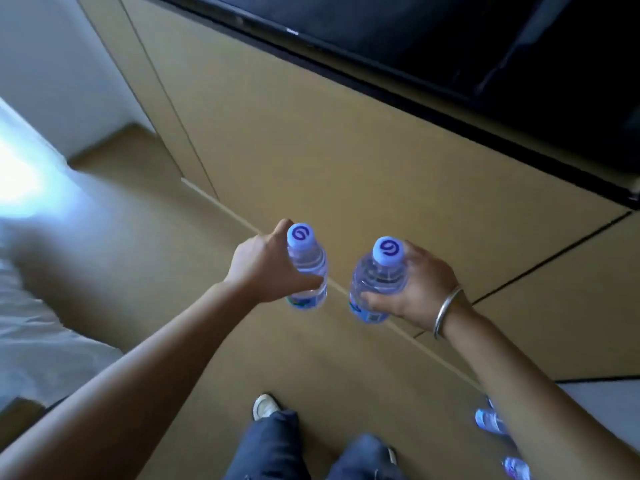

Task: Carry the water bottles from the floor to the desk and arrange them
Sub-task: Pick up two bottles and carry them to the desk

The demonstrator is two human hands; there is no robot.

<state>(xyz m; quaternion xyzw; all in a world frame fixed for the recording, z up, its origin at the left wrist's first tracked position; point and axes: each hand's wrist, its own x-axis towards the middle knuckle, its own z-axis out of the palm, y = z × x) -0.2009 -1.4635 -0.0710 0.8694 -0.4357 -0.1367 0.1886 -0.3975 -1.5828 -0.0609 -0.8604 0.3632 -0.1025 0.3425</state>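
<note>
A: Bottles, two, both carried upright above the floor [166, 237]. Left hand [266, 268] wraps one water bottle [308, 268] below its shoulder, fingers curled round. Right hand [420, 282] grips the second bottle [377, 282] the same way.

B: Handling?

A: Appear full, so likely weighty; thin plastic should flex if squeezed. Mid-body hold seems soundest.

B: Remaining?

A: More bottles on the floor [490, 421], partly hidden behind the right forearm. Counter not identifiable in view.
</note>
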